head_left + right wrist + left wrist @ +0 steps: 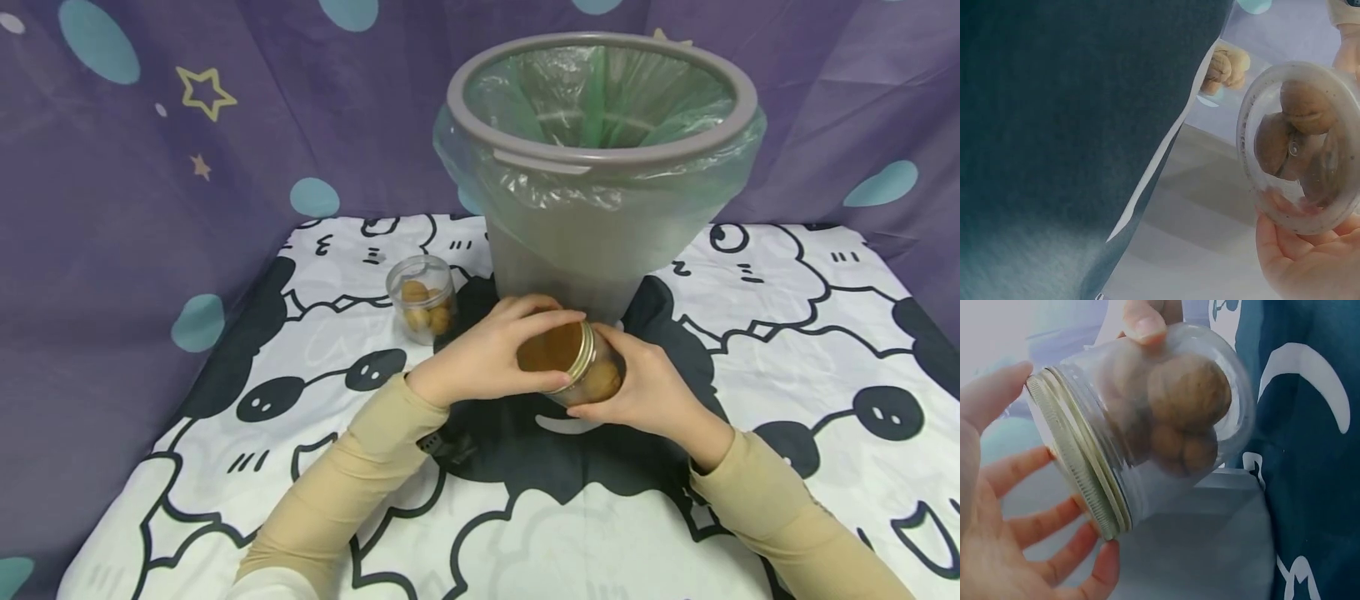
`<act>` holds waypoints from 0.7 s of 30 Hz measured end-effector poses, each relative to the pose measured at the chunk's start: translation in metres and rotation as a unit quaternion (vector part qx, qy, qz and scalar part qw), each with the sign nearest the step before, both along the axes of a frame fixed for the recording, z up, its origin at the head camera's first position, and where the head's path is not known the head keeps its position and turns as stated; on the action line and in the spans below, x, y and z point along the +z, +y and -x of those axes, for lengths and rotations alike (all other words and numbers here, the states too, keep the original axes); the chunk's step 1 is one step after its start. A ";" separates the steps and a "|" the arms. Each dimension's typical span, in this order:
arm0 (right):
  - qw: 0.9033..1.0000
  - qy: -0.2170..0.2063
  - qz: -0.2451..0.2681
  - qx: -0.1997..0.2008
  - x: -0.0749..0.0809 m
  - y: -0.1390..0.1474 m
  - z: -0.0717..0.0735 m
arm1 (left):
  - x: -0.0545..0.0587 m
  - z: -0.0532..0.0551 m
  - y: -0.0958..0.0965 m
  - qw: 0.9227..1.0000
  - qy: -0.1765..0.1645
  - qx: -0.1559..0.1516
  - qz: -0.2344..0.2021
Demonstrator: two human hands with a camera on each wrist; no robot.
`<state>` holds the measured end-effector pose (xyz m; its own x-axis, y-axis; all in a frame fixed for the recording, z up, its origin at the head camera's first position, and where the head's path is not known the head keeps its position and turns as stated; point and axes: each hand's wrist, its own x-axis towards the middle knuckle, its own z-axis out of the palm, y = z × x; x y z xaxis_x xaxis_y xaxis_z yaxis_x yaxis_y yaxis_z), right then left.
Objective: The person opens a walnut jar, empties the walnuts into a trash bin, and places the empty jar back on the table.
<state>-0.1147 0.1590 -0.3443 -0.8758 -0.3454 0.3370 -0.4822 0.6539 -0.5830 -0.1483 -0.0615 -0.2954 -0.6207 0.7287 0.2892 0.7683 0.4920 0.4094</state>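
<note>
A clear jar [1166,481] with walnuts [1190,390] inside is held tilted between both hands, in front of the bin. Its gold ribbed lid [1075,453] sits on the mouth, facing left. My left hand [487,354] grips that lid by the rim, thumb and fingertips spread around its edge. On the other side, my right hand [652,383] holds the jar's body near the base. From the right wrist view, the jar's round bottom [1297,150] shows several walnuts against it.
A second clear jar [405,325], no lid visible on it, stands to the left with several walnuts [438,317]. Behind the hands rises a tall grey bin [570,267] lined with a green bag [525,200]. A cartoon-print cloth [600,542] covers the table, and a purple curtain [135,250] hangs behind.
</note>
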 end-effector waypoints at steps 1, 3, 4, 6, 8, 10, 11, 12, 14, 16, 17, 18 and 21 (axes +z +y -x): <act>1.000 0.000 0.001 0.000 0.000 0.000 0.000 | 0.000 -0.001 0.001 1.000 -0.002 0.012 0.000; 1.000 -0.002 0.004 0.001 0.001 0.000 0.000 | 0.000 -0.002 0.004 0.999 -0.003 0.038 0.000; 1.000 -0.002 0.005 0.002 0.001 0.000 0.000 | 0.000 -0.003 0.005 0.999 -0.005 0.052 -0.001; 1.000 -0.003 0.007 0.001 0.002 0.000 0.001 | 0.000 -0.005 0.009 0.997 -0.008 0.077 -0.004; 1.000 -0.004 0.008 -0.002 0.002 0.001 0.001 | -0.001 -0.006 0.011 0.996 -0.008 0.091 -0.009; 1.000 -0.001 0.008 -0.007 0.002 0.001 0.002 | -0.001 -0.007 0.011 0.996 -0.010 0.090 -0.014; 1.000 -0.001 0.010 -0.009 0.002 0.001 0.002 | -0.001 -0.007 0.011 0.996 -0.008 0.083 -0.018; 1.000 0.000 0.012 -0.009 0.003 0.002 0.002 | -0.001 -0.006 0.010 0.997 -0.005 0.073 -0.021; 1.000 0.000 0.017 -0.010 0.003 0.002 0.002 | -0.001 -0.005 0.006 0.999 0.003 0.045 -0.027; 1.000 -0.004 0.021 -0.009 0.004 0.002 0.002 | -0.001 -0.003 0.002 0.999 0.010 0.009 -0.035; 1.000 -0.006 0.023 -0.008 0.004 0.003 0.002 | 0.000 -0.002 0.001 0.999 0.012 -0.008 -0.038; 1.000 -0.009 0.023 -0.008 0.004 0.003 0.002 | 0.000 -0.001 -0.001 0.999 0.012 -0.025 -0.040; 1.000 -0.018 0.023 -0.007 0.004 0.003 0.002 | 0.001 0.002 -0.004 0.996 0.005 -0.072 -0.048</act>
<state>-0.1169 0.1617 -0.3406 -0.8918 -0.3182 0.3215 -0.4523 0.6317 -0.6296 -0.1502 -0.0654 -0.2941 -0.5082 0.7788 0.3678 0.8328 0.3355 0.4403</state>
